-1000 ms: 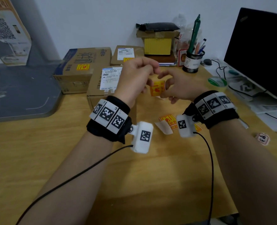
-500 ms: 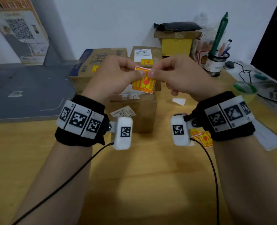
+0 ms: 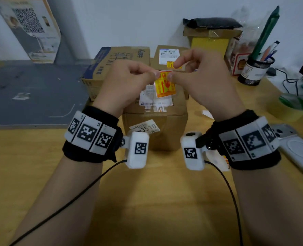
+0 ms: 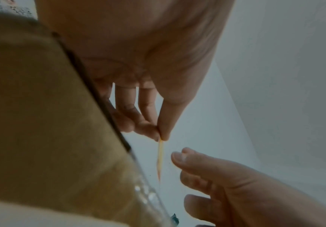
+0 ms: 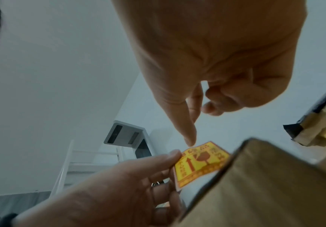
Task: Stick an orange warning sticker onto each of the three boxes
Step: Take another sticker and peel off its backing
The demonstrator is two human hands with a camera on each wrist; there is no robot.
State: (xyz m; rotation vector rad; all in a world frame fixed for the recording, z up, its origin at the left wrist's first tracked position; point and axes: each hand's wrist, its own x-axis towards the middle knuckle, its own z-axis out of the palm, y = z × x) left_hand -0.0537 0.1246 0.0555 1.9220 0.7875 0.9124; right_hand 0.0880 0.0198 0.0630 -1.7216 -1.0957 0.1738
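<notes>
An orange warning sticker (image 3: 165,86) hangs over the top of the front cardboard box (image 3: 154,135). My left hand (image 3: 155,74) pinches its upper left corner between thumb and forefinger; the left wrist view shows the sticker (image 4: 160,153) edge-on. My right hand (image 3: 173,71) hovers at the upper right corner, thumb and forefinger apart, with the thumb tip (image 5: 189,141) just off the sticker (image 5: 199,162). Behind stand a back left box (image 3: 122,55) and a back right box (image 3: 168,50), which carries an orange sticker (image 3: 170,64).
A pen holder (image 3: 255,68), a tape roll (image 3: 292,103) and a white device (image 3: 298,150) sit to the right. A yellow box (image 3: 209,43) stands at the back. A grey mat (image 3: 31,91) lies on the left. More stickers (image 3: 225,160) lie under my right wrist.
Both hands carried the sticker left, from beside the front box to above its top. The right forefinger has lifted off it; the left hand keeps its pinch.
</notes>
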